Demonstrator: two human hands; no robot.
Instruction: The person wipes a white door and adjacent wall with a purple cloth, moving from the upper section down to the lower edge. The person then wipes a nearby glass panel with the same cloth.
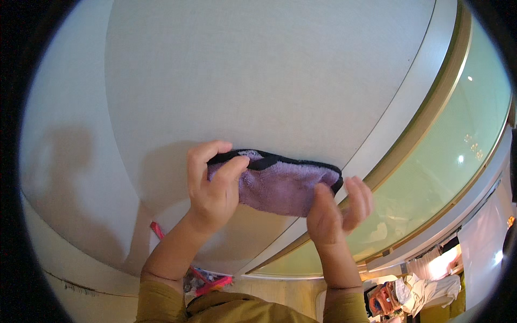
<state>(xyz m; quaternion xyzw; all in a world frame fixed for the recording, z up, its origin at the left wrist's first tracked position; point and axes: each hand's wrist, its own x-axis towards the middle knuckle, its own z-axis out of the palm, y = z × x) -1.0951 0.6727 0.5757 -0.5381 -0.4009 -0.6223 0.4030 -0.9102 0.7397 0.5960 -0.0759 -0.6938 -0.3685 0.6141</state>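
A purple plush cloth [278,185] with a black bound edge hangs in front of a pale wall panel, at the middle of the view. My left hand [214,185] pinches its upper left part between thumb and fingers, beside a black strip or loop on the edge. At the cloth's right end is my right hand [339,210], slightly blurred, its thumb against the cloth and its fingers spread apart beyond the black edge. Whether the right hand grips the cloth is not plain.
A pale wall panel [266,72] fills the upper view. Green glass in a wooden frame [428,173] curves along the right. Piled clothes [387,298] lie at lower right. Pink-red bars [214,284] stand low beside my left arm, above the wooden floor [278,290].
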